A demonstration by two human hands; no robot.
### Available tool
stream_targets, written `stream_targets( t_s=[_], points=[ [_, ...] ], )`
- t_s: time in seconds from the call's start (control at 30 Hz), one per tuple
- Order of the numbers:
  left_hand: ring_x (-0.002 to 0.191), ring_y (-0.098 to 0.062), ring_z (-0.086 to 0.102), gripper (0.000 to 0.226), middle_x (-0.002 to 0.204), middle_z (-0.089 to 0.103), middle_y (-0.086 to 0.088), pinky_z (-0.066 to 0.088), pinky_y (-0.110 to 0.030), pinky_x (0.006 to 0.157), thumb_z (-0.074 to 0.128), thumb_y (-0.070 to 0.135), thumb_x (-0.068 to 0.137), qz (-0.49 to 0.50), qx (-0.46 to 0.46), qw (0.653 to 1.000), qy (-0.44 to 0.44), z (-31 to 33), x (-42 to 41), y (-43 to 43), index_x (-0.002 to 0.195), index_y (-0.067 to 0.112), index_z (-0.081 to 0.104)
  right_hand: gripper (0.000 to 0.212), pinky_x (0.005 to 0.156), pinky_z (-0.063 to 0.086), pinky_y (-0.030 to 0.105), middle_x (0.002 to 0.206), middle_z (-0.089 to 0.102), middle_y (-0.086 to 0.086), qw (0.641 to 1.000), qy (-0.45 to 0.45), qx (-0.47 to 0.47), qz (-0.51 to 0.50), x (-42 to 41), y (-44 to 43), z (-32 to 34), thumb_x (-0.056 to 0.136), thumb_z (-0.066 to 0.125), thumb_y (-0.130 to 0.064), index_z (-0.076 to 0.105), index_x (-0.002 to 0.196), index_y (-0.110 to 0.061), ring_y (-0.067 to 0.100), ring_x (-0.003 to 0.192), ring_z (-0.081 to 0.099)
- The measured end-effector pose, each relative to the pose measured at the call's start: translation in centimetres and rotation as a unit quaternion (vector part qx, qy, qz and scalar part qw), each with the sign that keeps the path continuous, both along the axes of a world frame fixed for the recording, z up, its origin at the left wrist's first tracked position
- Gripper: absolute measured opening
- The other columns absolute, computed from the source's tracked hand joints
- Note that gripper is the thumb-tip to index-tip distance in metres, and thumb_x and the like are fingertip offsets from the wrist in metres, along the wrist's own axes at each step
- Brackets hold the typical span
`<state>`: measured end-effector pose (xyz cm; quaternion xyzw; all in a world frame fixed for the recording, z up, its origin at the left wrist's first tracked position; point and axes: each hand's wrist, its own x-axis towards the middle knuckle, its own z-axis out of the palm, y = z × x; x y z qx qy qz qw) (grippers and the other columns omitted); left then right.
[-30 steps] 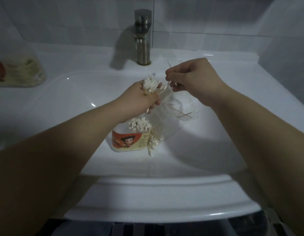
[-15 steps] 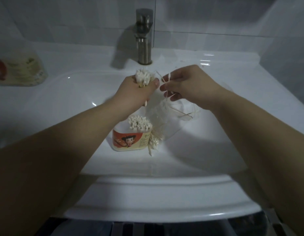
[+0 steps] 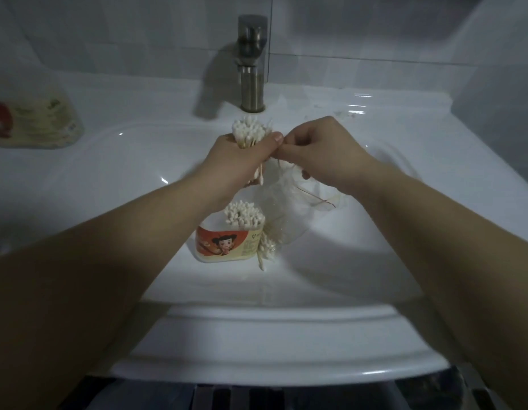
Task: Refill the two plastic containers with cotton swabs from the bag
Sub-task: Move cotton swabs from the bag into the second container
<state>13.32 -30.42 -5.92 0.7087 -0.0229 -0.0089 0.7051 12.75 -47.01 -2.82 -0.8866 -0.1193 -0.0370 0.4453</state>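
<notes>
Above the middle of the sink (image 3: 271, 329), just before the tap (image 3: 252, 69): a bundle (image 3: 249, 133) of swabs, gripped in the left hand (image 3: 242, 161), fingers and thumb curled round the sticks. Long axis nearly upright, leaning a little away from the camera. White cotton tips pointing up and toward the tap; a few lower tips sticking out under the fist, pointing down.

Right hand (image 3: 319, 155) just beside, touching the left thumb, fingers curled, fingertips pinched on something thin at the right edge of the bundle. Too small to tell how many sticks.

Below both hands, the bag (image 3: 286, 208): clear, crumpled, hanging down into the sink, lower end against the container (image 3: 227, 244). Cannot tell which hand carries it.

Container upright in the sink, under the left wrist, cartoon label toward the camera, top open. Inside, packed swabs (image 3: 243, 216) standing upright, tips up. Between container and bag, loose swabs (image 3: 264, 253) in a cluster, touching the right wall of the container, long axis running toward the camera.

Left forearm (image 3: 123, 261) across the near rim, hiding the ground left of the container.

Far left on the counter, well apart: a blurred tub (image 3: 35, 122) with yellowish contents and a red patch. Behind all, a tiled wall (image 3: 375, 31).
</notes>
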Motion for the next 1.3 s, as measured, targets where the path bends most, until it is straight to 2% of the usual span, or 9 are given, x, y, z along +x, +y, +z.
stream_targets(
  t_s=[0.2, 0.37, 0.5, 0.57, 0.73, 0.83, 1.1, 1.2, 1.3],
  points=[
    [0.082, -0.017, 0.072, 0.013, 0.088, 0.075, -0.007, 0.056, -0.034, 0.071, 0.065, 0.024, 0.099, 0.001, -0.010, 1.000, 0.012, 0.3, 0.0, 0.1, 0.094, 0.013, 0.072, 0.018, 0.054, 0.051, 0.022, 0.066, 0.072, -0.004, 0.998, 0.014, -0.061, 0.015, 0.1, 0.1, 0.1, 0.090, 0.074, -0.031, 0.080, 0.081, -0.016, 0.003, 0.052, 0.060],
    [0.063, -0.011, 0.062, 0.013, 0.068, 0.061, 0.003, 0.059, -0.034, 0.066, 0.064, 0.026, 0.100, 0.032, -0.022, 0.999, 0.035, 0.3, 0.5, 0.2, 0.098, 0.013, 0.063, 0.017, 0.055, 0.045, 0.010, 0.082, 0.076, -0.007, 0.980, 0.043, -0.191, -0.028, 0.4, -1.3, 1.1, 0.089, 0.063, -0.018, 0.079, 0.087, -0.022, -0.008, 0.062, 0.061],
    [0.062, -0.010, 0.055, 0.017, 0.074, 0.055, 0.000, 0.057, -0.028, 0.061, 0.062, 0.029, 0.101, 0.023, -0.021, 0.999, 0.039, 0.4, 0.3, 0.2, 0.100, 0.012, 0.060, 0.036, 0.077, 0.063, 0.045, 0.107, 0.074, 0.003, 0.930, 0.147, -0.337, 0.000, -0.4, -1.8, 1.7, 0.089, 0.052, -0.003, 0.079, 0.107, -0.018, 0.031, 0.090, 0.073],
    [0.063, -0.009, 0.055, 0.017, 0.076, 0.053, 0.000, 0.060, -0.030, 0.064, 0.061, 0.029, 0.102, 0.011, -0.028, 0.999, 0.040, 0.4, 0.2, 0.2, 0.101, 0.012, 0.059, 0.039, 0.077, 0.064, 0.047, 0.115, 0.069, 0.004, 0.905, 0.187, -0.380, 0.035, -0.6, -1.7, 1.6, 0.095, 0.047, 0.000, 0.073, 0.118, -0.015, 0.031, 0.092, 0.073],
    [0.071, -0.011, 0.057, 0.017, 0.080, 0.053, -0.001, 0.062, -0.040, 0.068, 0.060, 0.028, 0.103, -0.007, -0.053, 0.997, 0.054, 0.3, 0.1, 0.2, 0.105, 0.011, 0.058, 0.041, 0.079, 0.064, 0.037, 0.111, 0.070, 0.003, 0.905, 0.259, -0.330, 0.072, -0.6, -1.9, 0.8, 0.091, 0.046, 0.008, 0.072, 0.114, -0.013, 0.022, 0.087, 0.076],
    [0.073, -0.012, 0.059, 0.017, 0.083, 0.055, -0.002, 0.062, -0.040, 0.068, 0.060, 0.029, 0.103, -0.008, -0.064, 0.996, 0.063, 0.3, 0.2, 0.2, 0.106, 0.012, 0.058, 0.044, 0.057, 0.054, 0.016, 0.104, 0.074, 0.001, 0.905, 0.258, -0.324, 0.097, -0.5, -2.1, 0.6, 0.084, 0.054, 0.012, 0.076, 0.107, -0.018, 0.010, 0.077, 0.073],
    [0.068, -0.014, 0.064, 0.015, 0.076, 0.060, -0.003, 0.059, -0.028, 0.067, 0.062, 0.022, 0.102, -0.008, -0.051, 0.997, 0.059, 0.0, 0.3, 0.1, 0.094, 0.010, 0.061, 0.022, 0.054, 0.044, 0.019, 0.065, 0.070, -0.007, 0.851, 0.254, -0.447, 0.106, 0.3, -2.4, -0.3, 0.072, 0.073, -0.003, 0.072, 0.068, -0.025, 0.015, 0.063, 0.066],
    [0.070, -0.013, 0.065, 0.014, 0.075, 0.063, -0.002, 0.058, -0.027, 0.067, 0.064, 0.022, 0.100, -0.015, -0.027, 0.998, 0.060, 0.0, 0.3, 0.1, 0.093, 0.009, 0.065, 0.004, 0.056, 0.045, 0.020, 0.058, 0.063, -0.003, 0.827, 0.259, -0.487, 0.107, 0.5, -2.3, -0.7, 0.075, 0.077, -0.012, 0.076, 0.077, -0.016, 0.016, 0.059, 0.063],
    [0.074, -0.013, 0.065, 0.015, 0.077, 0.063, 0.000, 0.062, -0.034, 0.073, 0.063, 0.025, 0.101, -0.040, -0.019, 0.996, 0.072, 0.0, 0.1, 0.3, 0.094, 0.013, 0.068, 0.012, 0.057, 0.047, 0.021, 0.063, 0.063, 0.001, 0.813, 0.239, -0.519, 0.111, 0.6, -2.2, -1.1, 0.075, 0.078, -0.017, 0.078, 0.085, -0.010, 0.018, 0.058, 0.061]
  ],
)
